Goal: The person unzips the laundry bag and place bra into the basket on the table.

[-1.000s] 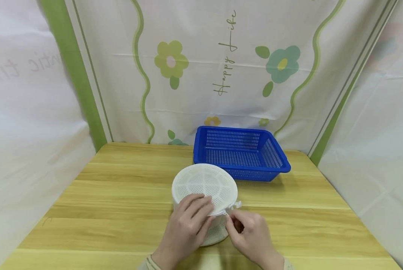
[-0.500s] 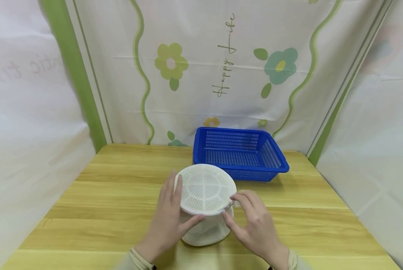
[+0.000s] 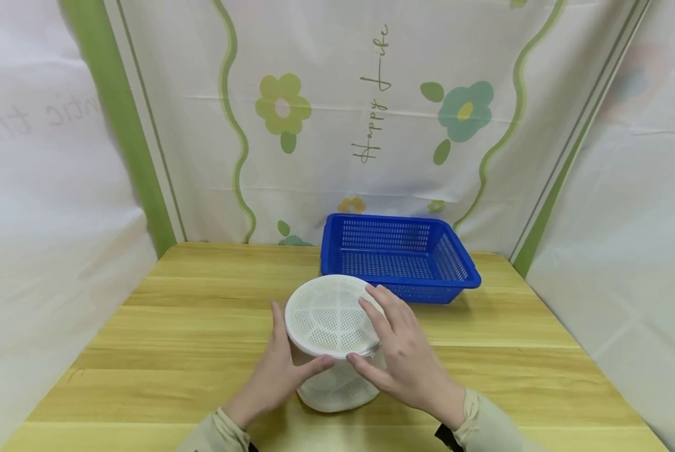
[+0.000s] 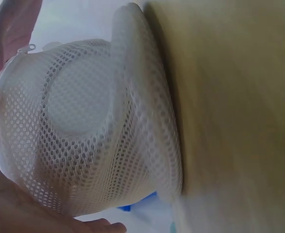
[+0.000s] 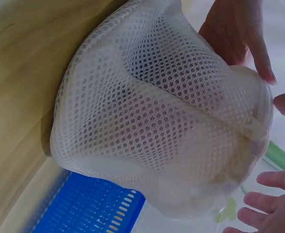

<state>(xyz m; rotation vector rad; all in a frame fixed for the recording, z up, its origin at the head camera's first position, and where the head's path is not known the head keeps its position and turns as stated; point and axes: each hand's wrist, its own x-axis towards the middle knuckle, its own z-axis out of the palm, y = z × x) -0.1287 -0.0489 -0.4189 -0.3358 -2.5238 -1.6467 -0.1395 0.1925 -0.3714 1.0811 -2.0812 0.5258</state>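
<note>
"Where do we see the zippered white mesh bag (image 3: 328, 317)?"
"Upright on the wooden table (image 3: 173, 351), nearer than the blue basket (image 3: 427, 287)."
"Any grip?"
"We see none: left hand (image 3: 276, 371) spread at its left, right hand (image 3: 409, 361) spread at its right."

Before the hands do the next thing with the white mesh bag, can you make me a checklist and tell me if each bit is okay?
1. White mesh bag standing on the table: ok, its base rests there.
2. Left hand touching the bag: ok, it lies along the left side and near the front edge of the top.
3. Right hand wrapped round the bag: not ok, it is spread loosely by the top.
4. Zip shut all round: cannot tell; the zipper pull shows, but not the whole seam.
5. Blue basket right way up: ok, its open side faces up.
6. Anything inside the bag: cannot tell through the mesh.
</note>
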